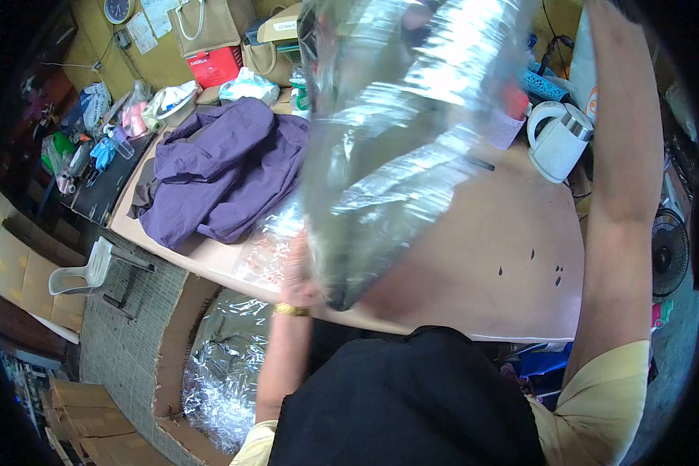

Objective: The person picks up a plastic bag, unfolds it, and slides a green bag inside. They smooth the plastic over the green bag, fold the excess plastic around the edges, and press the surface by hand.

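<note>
A large clear plastic bag or sheet [396, 155], shiny and partly blurred, hangs upright in front of me over the pink table [512, 233]. My left hand [299, 272], with a gold band at the wrist, is at its lower left edge; the fingers are blurred and partly behind the plastic. My right arm reaches up along the right side, and its hand is beyond the top of the view. Something dark shows at the bottom tip of the plastic. A flat clear packet [268, 248] lies on the table beside my left hand.
Purple cloth [225, 163] lies on the table's left part. A white kettle [559, 140] stands at the back right, near a pink cup [505, 128]. Below the table's left edge is a cardboard box [180, 349] holding clear plastic [225, 373]. A white chair [93, 268] stands farther left.
</note>
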Tool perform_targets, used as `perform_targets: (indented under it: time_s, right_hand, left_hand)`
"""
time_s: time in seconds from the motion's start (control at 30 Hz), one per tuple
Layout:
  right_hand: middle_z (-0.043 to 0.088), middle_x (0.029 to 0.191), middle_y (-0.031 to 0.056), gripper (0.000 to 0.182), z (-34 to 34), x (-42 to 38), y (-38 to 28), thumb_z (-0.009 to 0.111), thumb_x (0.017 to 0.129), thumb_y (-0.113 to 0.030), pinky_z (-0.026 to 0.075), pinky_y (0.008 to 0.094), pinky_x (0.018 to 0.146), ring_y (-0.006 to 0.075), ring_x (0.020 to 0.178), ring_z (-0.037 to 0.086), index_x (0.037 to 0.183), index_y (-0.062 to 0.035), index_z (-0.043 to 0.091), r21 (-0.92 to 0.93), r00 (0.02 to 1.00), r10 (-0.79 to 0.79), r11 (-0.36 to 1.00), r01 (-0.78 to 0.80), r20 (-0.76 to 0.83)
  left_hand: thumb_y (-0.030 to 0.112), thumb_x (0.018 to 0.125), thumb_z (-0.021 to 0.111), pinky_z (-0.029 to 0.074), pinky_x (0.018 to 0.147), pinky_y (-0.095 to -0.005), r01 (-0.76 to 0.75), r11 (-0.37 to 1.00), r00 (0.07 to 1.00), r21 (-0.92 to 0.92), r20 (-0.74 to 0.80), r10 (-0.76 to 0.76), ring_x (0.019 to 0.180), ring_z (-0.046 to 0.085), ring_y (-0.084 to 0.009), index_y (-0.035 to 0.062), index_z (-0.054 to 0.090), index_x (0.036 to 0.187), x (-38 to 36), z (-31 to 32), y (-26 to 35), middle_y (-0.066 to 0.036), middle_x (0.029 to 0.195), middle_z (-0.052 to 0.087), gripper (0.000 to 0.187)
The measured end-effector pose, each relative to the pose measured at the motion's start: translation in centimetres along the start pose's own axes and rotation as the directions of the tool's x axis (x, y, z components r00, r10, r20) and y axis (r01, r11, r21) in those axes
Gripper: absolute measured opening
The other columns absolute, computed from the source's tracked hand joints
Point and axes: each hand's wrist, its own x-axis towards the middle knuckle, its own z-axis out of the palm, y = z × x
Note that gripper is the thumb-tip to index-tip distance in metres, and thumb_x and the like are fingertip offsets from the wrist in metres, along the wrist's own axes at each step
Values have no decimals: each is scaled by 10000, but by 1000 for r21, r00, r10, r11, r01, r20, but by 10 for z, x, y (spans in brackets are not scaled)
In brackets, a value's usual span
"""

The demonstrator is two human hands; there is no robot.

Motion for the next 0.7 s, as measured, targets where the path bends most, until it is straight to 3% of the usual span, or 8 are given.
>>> perform_targets:
  time_s: [0.03, 0.13, 0.17, 0.23, 0.27, 0.4, 0.57, 0.7]
  right_hand:
    - [660, 1089, 93, 296, -19, -14, 18, 576, 985, -309, 523, 318, 757, 135, 916, 641, 1141, -58, 592, -54, 999, 47, 997, -48, -9]
    - [658, 1087, 94, 288, -53, -79, 128, 582, 982, -310, 518, 320, 757, 136, 911, 640, 1126, -61, 594, -342, 913, 406, 864, -370, 36]
    - [646, 993, 92, 254, 1, -121, 154, 628, 946, -319, 493, 343, 742, 155, 860, 616, 1054, -94, 583, -716, 971, 24, 671, -190, -236]
    - [594, 824, 74, 204, 94, -215, 162, 690, 872, -226, 482, 362, 690, 180, 807, 593, 989, -113, 567, -100, 758, 617, 758, -645, -213]
    - [568, 782, 25, 205, 105, -256, 191, 719, 846, -177, 461, 329, 634, 129, 751, 570, 966, -130, 559, -356, 843, 534, 776, -520, -67]
    - [624, 827, -26, 109, 159, -287, 181, 692, 877, -93, 464, 212, 673, 51, 770, 584, 943, -51, 617, 182, 717, 594, 710, -680, 364]
    - [688, 918, 24, 148, 168, -239, 122, 689, 887, -49, 493, 227, 686, 67, 793, 601, 1025, -1, 714, 366, 677, 496, 586, -723, 544]
    - [710, 879, 57, 164, 148, -235, 129, 681, 907, -85, 498, 222, 636, 74, 728, 617, 1022, 21, 728, 459, 827, 397, 694, -555, 399]
  left_hand:
    - [271, 937, 678, 538, 863, -321, -191, 960, 912, 204, -326, 251, 1003, 637, -178, 53, 615, 1209, -10, -15, 30, -74, 1112, 665, 355]
    - [192, 889, 746, 493, 921, -336, -261, 640, 803, 723, -206, 560, 1002, 629, -175, 17, 575, 1263, -80, 26, 108, -73, 1121, 658, 447]
    - [171, 870, 762, 492, 907, -340, -211, 576, 819, 790, -179, 546, 992, 627, -189, 3, 544, 1297, -95, 24, 121, -79, 1091, 659, 508]
    - [132, 826, 779, 497, 865, -350, 233, -147, 721, 961, -70, 690, 952, 627, -212, -4, 476, 1372, -113, 3, 136, -91, 1048, 659, 639]
    - [116, 795, 781, 498, 813, -349, 356, -636, 623, 685, 333, 708, 926, 620, -216, 22, 442, 1415, -115, -6, 137, -107, 1031, 658, 713]
    - [40, 836, 702, 501, 762, -291, -111, -13, 803, 994, 97, 588, 925, 609, -142, 19, 614, 1248, -62, 88, 89, -90, 1138, 645, 422]
    - [57, 813, 754, 498, 653, -234, -589, 142, 781, 795, 515, 354, 794, 628, -118, 40, 638, 1244, 37, 180, -25, -111, 1151, 660, 447]
    - [61, 841, 745, 467, 602, -252, -588, -237, 732, 773, 633, 251, 673, 576, -99, 24, 736, 957, 74, 176, -9, -50, 809, 627, 122]
